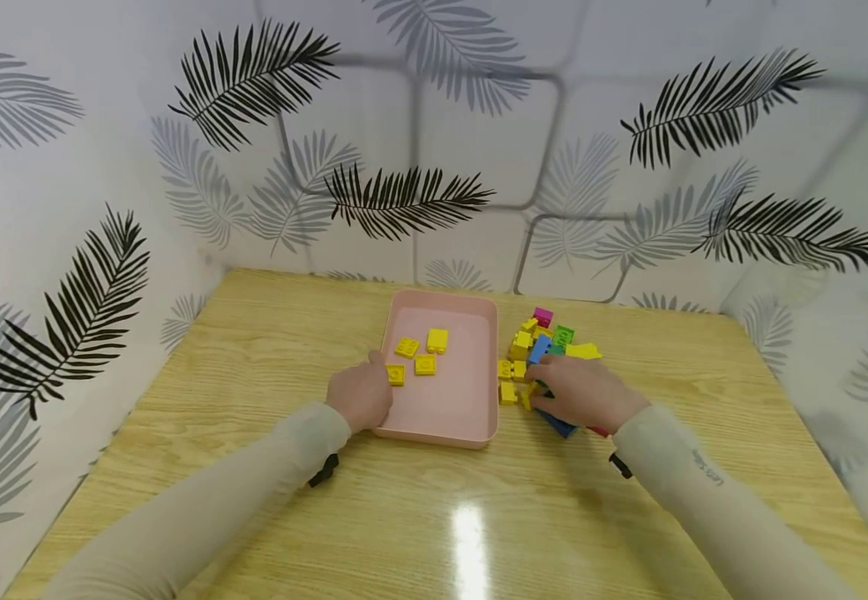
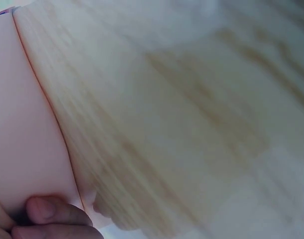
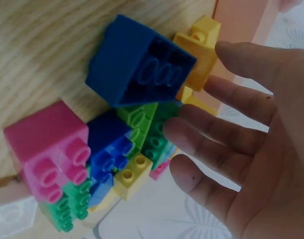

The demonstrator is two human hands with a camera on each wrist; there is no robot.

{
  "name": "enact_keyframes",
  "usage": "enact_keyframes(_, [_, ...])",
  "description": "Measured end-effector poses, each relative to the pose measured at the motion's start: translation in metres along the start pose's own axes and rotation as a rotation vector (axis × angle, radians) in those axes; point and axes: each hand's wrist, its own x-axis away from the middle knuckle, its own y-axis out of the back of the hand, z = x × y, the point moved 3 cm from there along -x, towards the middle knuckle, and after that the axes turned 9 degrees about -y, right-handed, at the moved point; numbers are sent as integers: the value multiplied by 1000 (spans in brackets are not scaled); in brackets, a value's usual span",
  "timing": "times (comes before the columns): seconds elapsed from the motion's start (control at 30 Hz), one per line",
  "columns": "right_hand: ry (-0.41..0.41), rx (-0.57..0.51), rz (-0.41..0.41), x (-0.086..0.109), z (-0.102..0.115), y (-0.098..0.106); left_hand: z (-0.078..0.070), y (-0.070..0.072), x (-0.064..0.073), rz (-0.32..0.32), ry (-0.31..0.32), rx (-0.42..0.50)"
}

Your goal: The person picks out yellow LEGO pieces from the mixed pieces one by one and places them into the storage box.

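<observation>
right grip (image 1: 584, 392), mine: pinches one yellow brick (image 3: 196, 62); pink tray (image 1: 460, 400), held by my left grip (image 1: 362, 393), lies just leftward.

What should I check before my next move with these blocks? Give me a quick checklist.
1. Left hand on the pink tray's left side: ok.
2. Tray flat on the table: ok.
3. Visible blocks in tray all yellow: ok.
4. Right hand at the block pile: ok.
5. Yellow block by the right fingertips firmly pinched: cannot tell.
6. Pile all one colour: not ok, colours are mixed.
</observation>
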Motion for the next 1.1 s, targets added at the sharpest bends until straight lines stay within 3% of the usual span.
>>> enact_keyframes(0.27, [-39, -38, 50, -7, 3, -10, 1, -1, 0, 5, -4, -7])
enact_keyframes(0.77, [-27, -41, 13, -10, 10, -17, 2, -1, 0, -15, -6, 5])
enact_keyframes(1.1, [9, -18, -99, -9, 18, 5, 2, 0, 0, -19, -4, 4])
